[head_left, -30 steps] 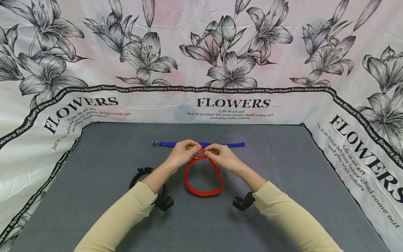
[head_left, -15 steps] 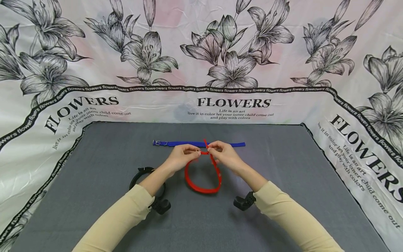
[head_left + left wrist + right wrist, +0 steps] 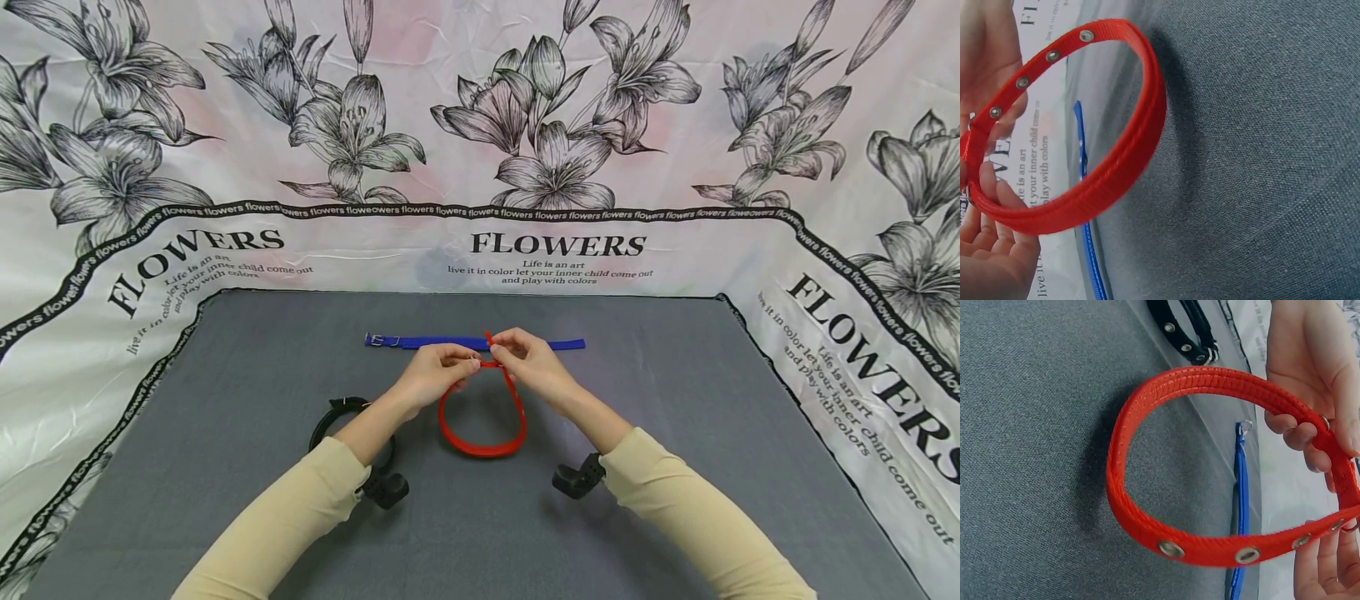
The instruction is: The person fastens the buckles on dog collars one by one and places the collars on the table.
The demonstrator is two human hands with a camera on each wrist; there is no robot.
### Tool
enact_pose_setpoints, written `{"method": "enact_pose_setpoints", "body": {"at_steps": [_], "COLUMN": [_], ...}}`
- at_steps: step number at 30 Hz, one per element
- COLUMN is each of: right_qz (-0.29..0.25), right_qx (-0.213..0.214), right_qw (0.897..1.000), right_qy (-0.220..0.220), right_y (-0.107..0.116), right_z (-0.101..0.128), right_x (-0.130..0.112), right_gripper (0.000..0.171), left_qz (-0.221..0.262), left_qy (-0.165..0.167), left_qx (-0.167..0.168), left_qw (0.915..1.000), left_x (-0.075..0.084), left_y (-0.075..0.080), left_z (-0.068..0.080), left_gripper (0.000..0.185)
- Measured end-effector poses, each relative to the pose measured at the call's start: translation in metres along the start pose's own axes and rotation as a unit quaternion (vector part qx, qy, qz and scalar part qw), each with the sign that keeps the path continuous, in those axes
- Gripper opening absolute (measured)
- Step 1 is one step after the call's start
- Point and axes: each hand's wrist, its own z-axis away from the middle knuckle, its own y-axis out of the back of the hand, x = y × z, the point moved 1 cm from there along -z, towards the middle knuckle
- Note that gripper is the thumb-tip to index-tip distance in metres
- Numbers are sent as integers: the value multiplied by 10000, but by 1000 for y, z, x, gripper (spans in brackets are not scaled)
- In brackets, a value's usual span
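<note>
both hands (image 3: pixel 437 375) (image 3: pixel 531 367) pinch the red collar (image 3: pixel 483 417) where its ends cross, just in front of the blue collar (image 3: pixel 450 342); its loop has drawn narrower, so the fastening seems nearly done.

My head camera looked forward and down across the grey mat (image 3: pixel 675 467); both wrist cameras sat close, sharing my red collar (image 3: pixel 483 425) and blue collar (image 3: pixel 450 342).

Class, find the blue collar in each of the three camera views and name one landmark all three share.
Head: the blue collar lies flat across the grey mat, just beyond both hands.
Left wrist: a thin blue strip at lower left, behind the red collar.
Right wrist: a blue strip at centre right, seen through the red loop.
Shared landmark: the red collar.
</note>
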Motion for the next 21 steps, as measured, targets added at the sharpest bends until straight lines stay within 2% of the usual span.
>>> {"method": "enact_pose_setpoints", "body": {"at_steps": [6, 12, 21], "right_qz": [61, 55, 331], "right_qx": [-114, -529, -1129], "right_qw": [9999, 9986, 9929], "right_qy": [5, 39, 174], "right_y": [1, 3, 8], "right_z": [0, 2, 3], "right_x": [0, -2, -6], "right_gripper": [28, 17, 11], "left_qz": [42, 24, -4], "left_qy": [58, 27, -53], "left_qx": [72, 42, 72], "left_qw": [9999, 10000, 10000], "left_x": [-3, -3, 1], "left_y": [1, 0, -4], "left_z": [-2, 0, 2], "left_gripper": [24, 26, 24]}}
